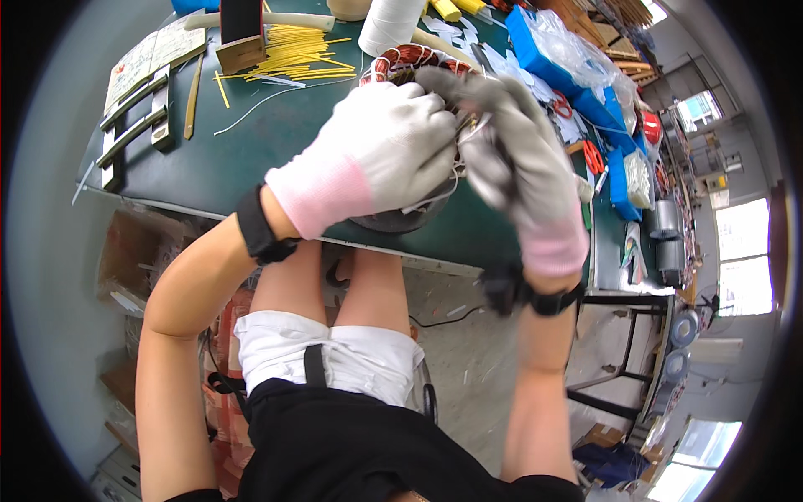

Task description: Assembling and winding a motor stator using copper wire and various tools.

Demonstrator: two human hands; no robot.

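A ring of reddish copper wire windings (410,57), laced with white cord, stands on the green table right before me, mostly hidden behind my hands. My left hand (389,138), in a white glove with a pink cuff, is closed at the near side of the ring; what its curled fingers grip is hidden. A white cord hangs below those fingers. Beside it, at the ring's right, my right hand (527,151) wears a matching glove with grey fingertips. Motion smears its fingers, so their hold is unclear. Under my left hand shows a dark round base (401,219).
Yellow thin tubes (297,52) lie at the far left, near a wooden block (240,54) and a slatted stand (138,125). A white thread spool (391,25) stands behind the ring. Blue bins (535,50) and red-handled scissors (593,156) are at the right.
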